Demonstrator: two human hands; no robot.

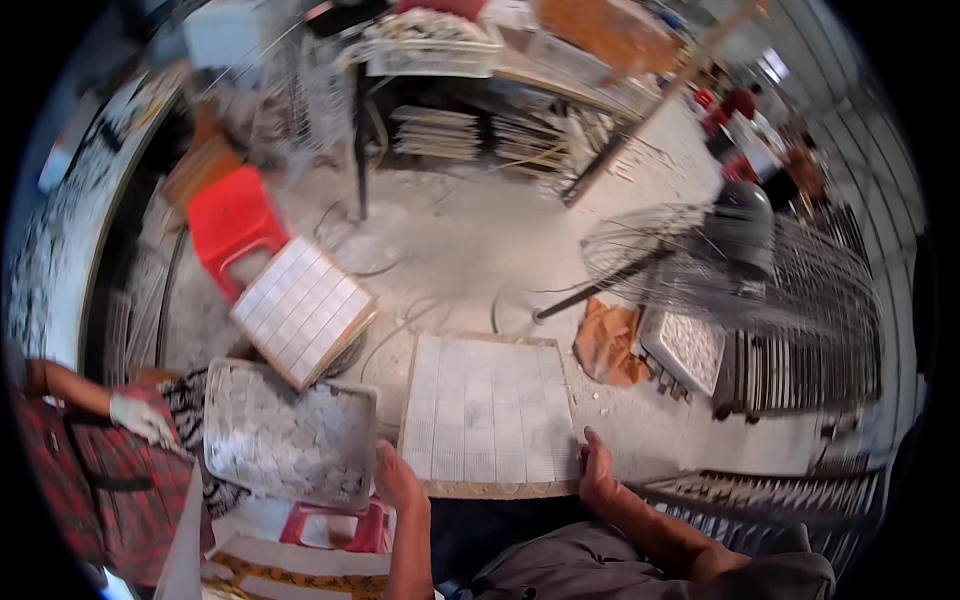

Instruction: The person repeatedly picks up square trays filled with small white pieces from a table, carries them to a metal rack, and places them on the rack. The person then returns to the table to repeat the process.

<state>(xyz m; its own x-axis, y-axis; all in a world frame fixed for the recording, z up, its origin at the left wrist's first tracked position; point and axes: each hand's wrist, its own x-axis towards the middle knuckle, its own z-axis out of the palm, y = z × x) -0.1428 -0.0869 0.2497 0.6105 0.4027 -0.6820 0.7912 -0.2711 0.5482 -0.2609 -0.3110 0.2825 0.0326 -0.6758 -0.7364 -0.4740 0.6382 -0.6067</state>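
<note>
A flat board [490,410] with a pale wooden edge lies level in front of me, covered with white mesh-like sheets in a grid. My left hand [398,478] grips its near left corner, and its fingers are partly hidden. On the near right edge, my right hand [597,465] holds the board with the thumb up and the other fingers mostly out of sight. Close to my left hand stands a white plastic crate [290,430] full of pale flat pieces. Beyond the crate, a similar board with white squares [305,310] sits tilted in view.
A red plastic stool [235,225] stands at the left, behind the second board. At the far left is a co-worker's gloved hand [142,418]. A large wire-caged fan [740,245] and a metal rack [800,365] occupy the right. An orange-brown cloth [610,340] lies beside a white tray [685,345].
</note>
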